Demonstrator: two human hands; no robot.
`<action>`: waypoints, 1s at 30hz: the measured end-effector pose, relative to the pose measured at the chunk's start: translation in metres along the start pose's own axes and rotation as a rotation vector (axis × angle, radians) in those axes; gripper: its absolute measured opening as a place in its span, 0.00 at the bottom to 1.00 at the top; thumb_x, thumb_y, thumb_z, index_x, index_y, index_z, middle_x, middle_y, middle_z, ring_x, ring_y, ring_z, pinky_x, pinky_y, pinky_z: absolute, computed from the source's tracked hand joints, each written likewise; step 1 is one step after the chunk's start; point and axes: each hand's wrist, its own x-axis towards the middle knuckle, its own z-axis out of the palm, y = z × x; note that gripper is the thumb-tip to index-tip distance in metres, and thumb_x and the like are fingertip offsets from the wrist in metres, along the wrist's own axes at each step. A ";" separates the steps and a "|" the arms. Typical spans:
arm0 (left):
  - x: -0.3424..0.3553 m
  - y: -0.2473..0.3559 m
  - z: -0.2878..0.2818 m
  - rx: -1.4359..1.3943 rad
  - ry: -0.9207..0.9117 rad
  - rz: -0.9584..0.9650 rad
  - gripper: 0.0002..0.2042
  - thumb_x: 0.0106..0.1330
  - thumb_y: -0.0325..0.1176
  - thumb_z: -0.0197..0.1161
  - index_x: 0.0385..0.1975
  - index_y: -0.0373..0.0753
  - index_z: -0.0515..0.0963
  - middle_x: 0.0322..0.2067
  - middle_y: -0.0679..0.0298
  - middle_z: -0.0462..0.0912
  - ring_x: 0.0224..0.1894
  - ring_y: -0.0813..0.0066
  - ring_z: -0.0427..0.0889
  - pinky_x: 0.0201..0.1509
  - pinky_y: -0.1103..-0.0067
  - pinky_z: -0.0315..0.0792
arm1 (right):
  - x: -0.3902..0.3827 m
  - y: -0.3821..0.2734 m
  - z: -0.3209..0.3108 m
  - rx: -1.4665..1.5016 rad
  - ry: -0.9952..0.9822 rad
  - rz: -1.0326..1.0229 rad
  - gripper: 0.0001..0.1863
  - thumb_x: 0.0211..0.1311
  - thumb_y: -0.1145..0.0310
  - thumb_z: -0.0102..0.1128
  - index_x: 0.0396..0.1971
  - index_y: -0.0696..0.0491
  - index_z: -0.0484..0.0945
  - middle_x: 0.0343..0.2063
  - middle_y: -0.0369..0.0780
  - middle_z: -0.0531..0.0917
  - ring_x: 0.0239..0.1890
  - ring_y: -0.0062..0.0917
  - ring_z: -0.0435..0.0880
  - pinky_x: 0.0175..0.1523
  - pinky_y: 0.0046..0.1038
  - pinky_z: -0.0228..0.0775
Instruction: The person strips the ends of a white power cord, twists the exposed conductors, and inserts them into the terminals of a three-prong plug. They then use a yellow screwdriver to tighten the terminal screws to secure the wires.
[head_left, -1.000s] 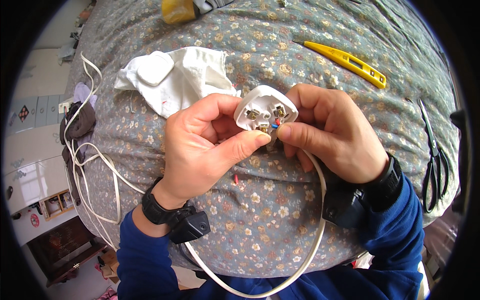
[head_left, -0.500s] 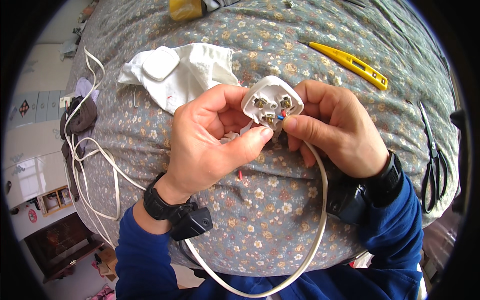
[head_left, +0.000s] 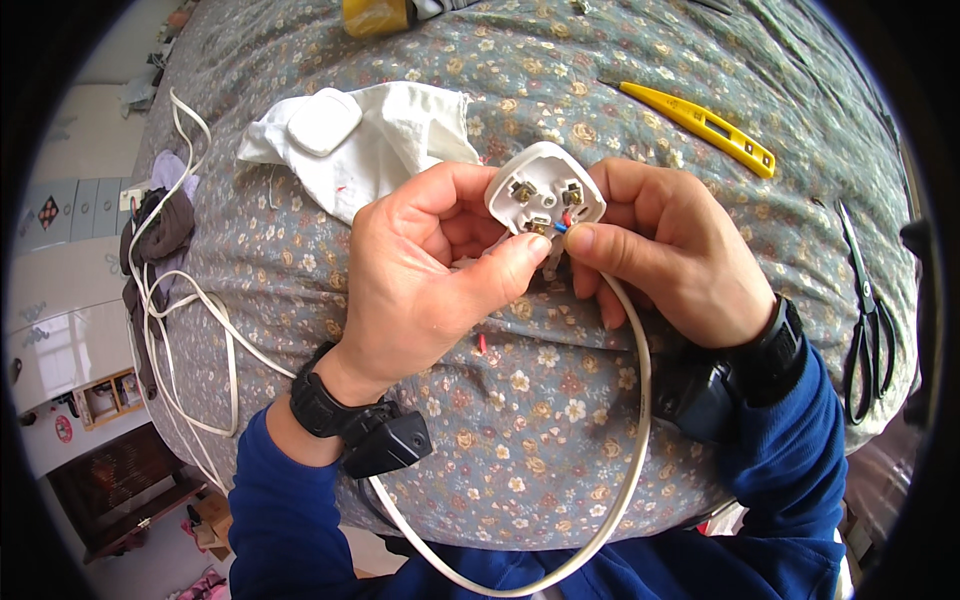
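Between my hands is an opened white plug housing (head_left: pixel 535 165) with brass terminals inside. My left hand (head_left: pixel 425 275) grips its left side, the thumb pressing at the lower terminal. My right hand (head_left: pixel 675 250) pinches the end of a white cable (head_left: pixel 645 370) at the plug's lower right. Short blue and red wires (head_left: pixel 565 222) show beside that thumb, next to the lower terminal; whether they sit inside it I cannot tell. From there the cable loops down past my lap and round to the left. My right fingers behind the plug are partly hidden.
A white cloth (head_left: pixel 390 130) with a white plug cover (head_left: pixel 325 122) on it lies beyond my left hand. A yellow voltage tester (head_left: pixel 700 125) and black scissors (head_left: pixel 868 320) lie to the right. A red scrap (head_left: pixel 482 344) rests on the floral bedspread (head_left: pixel 540 440).
The plug has tipped slightly and shifted a little up. My left thumb has moved in closer over the lower terminal. Both hands keep their hold.
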 end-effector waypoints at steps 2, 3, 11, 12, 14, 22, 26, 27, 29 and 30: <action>0.001 0.001 0.000 -0.007 -0.011 0.005 0.15 0.65 0.20 0.67 0.51 0.27 0.78 0.42 0.60 0.87 0.42 0.81 0.86 0.47 0.83 0.81 | 0.001 0.000 -0.001 0.022 -0.008 0.011 0.11 0.74 0.66 0.60 0.44 0.59 0.76 0.25 0.36 0.83 0.20 0.14 0.79 0.27 0.15 0.70; 0.002 0.001 0.000 -0.035 -0.019 0.013 0.15 0.65 0.20 0.67 0.52 0.27 0.78 0.42 0.60 0.87 0.42 0.80 0.86 0.47 0.83 0.81 | 0.001 -0.001 -0.002 0.030 -0.006 0.023 0.11 0.74 0.66 0.60 0.44 0.60 0.76 0.25 0.36 0.83 0.20 0.14 0.79 0.27 0.15 0.70; 0.005 0.002 -0.005 -0.098 -0.055 -0.033 0.16 0.67 0.23 0.68 0.53 0.25 0.77 0.43 0.57 0.87 0.43 0.76 0.87 0.52 0.79 0.83 | 0.004 0.000 -0.010 0.064 -0.055 0.053 0.12 0.75 0.64 0.58 0.34 0.57 0.79 0.23 0.33 0.82 0.19 0.12 0.78 0.24 0.15 0.64; 0.005 0.003 -0.005 -0.143 -0.071 -0.023 0.16 0.68 0.23 0.67 0.53 0.25 0.77 0.43 0.56 0.87 0.43 0.75 0.87 0.52 0.79 0.83 | 0.004 -0.001 -0.011 0.071 -0.059 0.059 0.12 0.75 0.64 0.58 0.34 0.57 0.79 0.23 0.33 0.82 0.19 0.12 0.78 0.24 0.15 0.64; 0.005 0.003 -0.006 -0.107 -0.058 -0.053 0.16 0.68 0.22 0.67 0.53 0.25 0.77 0.44 0.56 0.87 0.44 0.75 0.87 0.53 0.78 0.83 | 0.005 -0.001 -0.011 0.069 -0.062 0.047 0.11 0.74 0.65 0.59 0.35 0.57 0.78 0.23 0.33 0.83 0.20 0.13 0.78 0.24 0.15 0.64; 0.007 -0.003 -0.006 -0.155 -0.084 0.026 0.17 0.66 0.23 0.68 0.53 0.27 0.76 0.46 0.58 0.85 0.45 0.77 0.86 0.50 0.81 0.82 | -0.001 -0.003 -0.001 0.042 0.037 -0.018 0.09 0.73 0.69 0.61 0.40 0.61 0.77 0.25 0.37 0.84 0.20 0.15 0.80 0.25 0.17 0.73; 0.006 -0.001 -0.006 -0.082 -0.072 -0.014 0.14 0.68 0.27 0.70 0.50 0.28 0.78 0.43 0.58 0.86 0.43 0.79 0.86 0.46 0.83 0.82 | 0.000 -0.004 0.000 0.034 0.021 0.028 0.10 0.72 0.67 0.63 0.43 0.58 0.76 0.25 0.36 0.84 0.20 0.15 0.80 0.26 0.15 0.71; 0.006 -0.001 -0.005 -0.063 -0.047 -0.026 0.14 0.68 0.27 0.69 0.49 0.28 0.78 0.42 0.58 0.87 0.43 0.80 0.86 0.45 0.83 0.82 | 0.000 -0.004 0.001 0.053 0.023 0.026 0.11 0.72 0.67 0.63 0.44 0.59 0.76 0.25 0.37 0.84 0.20 0.15 0.81 0.27 0.15 0.72; 0.006 -0.001 -0.004 -0.131 -0.031 -0.004 0.13 0.69 0.28 0.69 0.48 0.28 0.79 0.41 0.58 0.87 0.41 0.80 0.86 0.43 0.84 0.83 | 0.000 -0.005 0.002 0.082 0.025 -0.007 0.11 0.71 0.68 0.64 0.45 0.59 0.76 0.26 0.38 0.85 0.22 0.16 0.82 0.28 0.15 0.73; 0.006 0.000 -0.005 -0.085 -0.007 -0.032 0.13 0.69 0.28 0.69 0.48 0.28 0.79 0.40 0.58 0.87 0.40 0.80 0.86 0.42 0.84 0.83 | 0.000 -0.006 0.002 0.065 0.026 0.025 0.11 0.71 0.68 0.64 0.45 0.59 0.76 0.27 0.38 0.85 0.22 0.17 0.83 0.28 0.15 0.74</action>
